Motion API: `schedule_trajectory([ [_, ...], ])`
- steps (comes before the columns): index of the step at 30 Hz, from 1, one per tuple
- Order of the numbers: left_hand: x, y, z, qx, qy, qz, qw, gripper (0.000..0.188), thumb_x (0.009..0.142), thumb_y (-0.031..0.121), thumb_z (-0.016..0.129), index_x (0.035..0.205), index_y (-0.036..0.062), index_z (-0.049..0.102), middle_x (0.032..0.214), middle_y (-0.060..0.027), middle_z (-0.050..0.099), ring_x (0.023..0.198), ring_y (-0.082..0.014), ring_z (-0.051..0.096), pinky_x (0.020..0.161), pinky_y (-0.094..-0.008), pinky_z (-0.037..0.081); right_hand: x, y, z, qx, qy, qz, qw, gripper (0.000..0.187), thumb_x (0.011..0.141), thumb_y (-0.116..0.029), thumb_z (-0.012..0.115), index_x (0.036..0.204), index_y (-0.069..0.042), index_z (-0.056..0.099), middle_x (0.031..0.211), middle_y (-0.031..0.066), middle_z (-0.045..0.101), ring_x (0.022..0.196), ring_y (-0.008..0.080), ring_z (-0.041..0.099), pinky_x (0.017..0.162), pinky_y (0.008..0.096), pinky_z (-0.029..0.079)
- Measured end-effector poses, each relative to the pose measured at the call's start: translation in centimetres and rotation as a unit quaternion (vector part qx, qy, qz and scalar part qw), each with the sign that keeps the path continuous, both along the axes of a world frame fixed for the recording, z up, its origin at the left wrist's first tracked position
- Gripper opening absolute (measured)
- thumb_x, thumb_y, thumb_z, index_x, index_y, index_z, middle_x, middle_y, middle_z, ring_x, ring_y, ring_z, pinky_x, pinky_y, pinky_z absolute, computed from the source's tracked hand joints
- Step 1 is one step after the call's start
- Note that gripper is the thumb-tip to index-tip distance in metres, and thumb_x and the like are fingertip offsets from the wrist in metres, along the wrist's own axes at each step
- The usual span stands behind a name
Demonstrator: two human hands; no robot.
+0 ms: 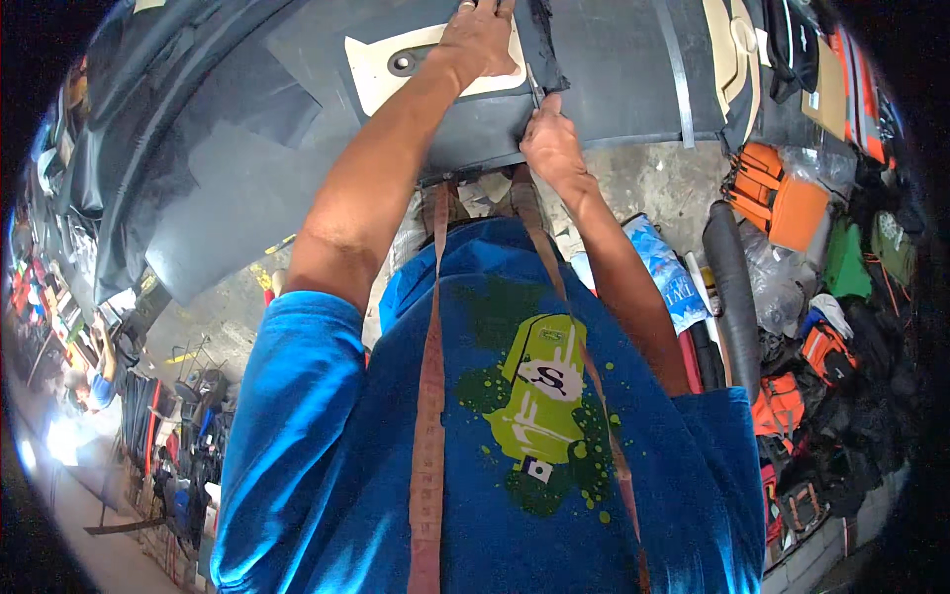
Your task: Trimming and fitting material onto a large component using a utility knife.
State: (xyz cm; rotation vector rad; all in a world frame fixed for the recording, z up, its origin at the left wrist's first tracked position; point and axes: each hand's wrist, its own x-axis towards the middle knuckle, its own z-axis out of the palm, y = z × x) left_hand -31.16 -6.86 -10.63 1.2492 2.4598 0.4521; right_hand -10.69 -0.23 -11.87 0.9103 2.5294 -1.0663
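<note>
My left hand (pixel 482 38) lies flat on a cream template (pixel 380 87) with a dark oval opening, its fingers reaching the top edge of the view. The template rests on dark grey sheet material (pixel 604 74) that covers the table. Just right of the template, my right hand (pixel 551 137) is closed around a slim metal cutting tool (pixel 535 87); its handle is hidden in my fingers. The tool points away from me along a ragged, crumpled dark strip (pixel 546 54) beside the template's right side. A tape measure (pixel 427 426) hangs round my neck.
A pale strip (pixel 677 74) crosses the sheet, with more cream pieces (pixel 730 54) farther right. Orange bags (pixel 782 203), rolls (pixel 730 287) and plastic-wrapped goods crowd the floor at right. Dark sheets (pixel 223 198) overhang at left; another person (pixel 99 381) is at far left.
</note>
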Motion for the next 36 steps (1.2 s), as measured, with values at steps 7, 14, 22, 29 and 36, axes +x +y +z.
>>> schedule_trajectory([
  [7, 0.5, 1.2, 0.0, -0.064, -0.006, 0.003, 0.998, 0.103, 0.069, 0.031, 0.084, 0.152, -0.0062, 0.038, 0.132, -0.0253, 0.048, 0.108, -0.0431, 0.055, 0.101, -0.0461, 0.050, 6.4, -2.3, 2.4, -0.029, -0.013, -0.040, 0.999, 0.019, 0.098, -0.012, 0.053, 0.107, 0.000, 0.042, 0.083, 0.0262, 0.067, 0.075, 0.0480, 0.069, 0.066, 0.0583, 0.051],
  [14, 0.1, 0.5, -1.3, -0.104, 0.042, 0.014, 0.994, 0.099, 0.071, 0.041, 0.090, 0.153, 0.0082, 0.044, 0.122, -0.0165, 0.053, 0.097, -0.0367, 0.061, 0.094, -0.0446, 0.052, 14.0, -1.0, 1.4, 0.092, 0.171, -0.011, 0.981, 0.023, 0.103, -0.019, 0.056, 0.117, -0.001, 0.057, 0.074, 0.0182, 0.060, 0.052, 0.0331, 0.054, 0.053, 0.0478, 0.047],
  [22, -4.0, -12.2, 1.6, 0.159, 0.059, 0.069, 0.983, 0.029, 0.082, 0.012, 0.072, 0.110, 0.0116, 0.078, 0.116, -0.0089, 0.066, 0.102, -0.0291, 0.064, 0.095, -0.0376, 0.051, 11.8, -2.0, 4.3, -0.025, 0.036, -0.085, 0.995, 0.026, 0.109, -0.030, 0.051, 0.117, -0.006, 0.055, 0.071, 0.0064, 0.061, 0.055, 0.0227, 0.057, 0.052, 0.0404, 0.045],
  [29, -11.6, -20.4, -1.3, 0.081, 0.057, -0.115, 0.988, 0.033, 0.088, 0.003, 0.065, 0.114, 0.0184, 0.079, 0.131, -0.0024, 0.060, 0.114, -0.0273, 0.057, 0.109, -0.0349, 0.041, -3.1, -13.9, 6.0, -0.127, 0.066, -0.043, 0.989, 0.025, 0.108, -0.027, 0.051, 0.119, -0.005, 0.055, 0.073, 0.0118, 0.063, 0.060, 0.0275, 0.061, 0.057, 0.0443, 0.048],
  [36, -16.0, -20.2, -3.7, 0.096, 0.012, -0.173, 0.980, 0.040, 0.086, 0.001, 0.066, 0.113, 0.0257, 0.082, 0.131, 0.0036, 0.059, 0.109, -0.0244, 0.055, 0.105, -0.0316, 0.046, -13.0, -19.1, 2.9, -0.042, 0.025, -0.046, 0.998, 0.022, 0.105, -0.018, 0.050, 0.117, 0.000, 0.052, 0.085, 0.0261, 0.069, 0.071, 0.0470, 0.066, 0.067, 0.0552, 0.051],
])
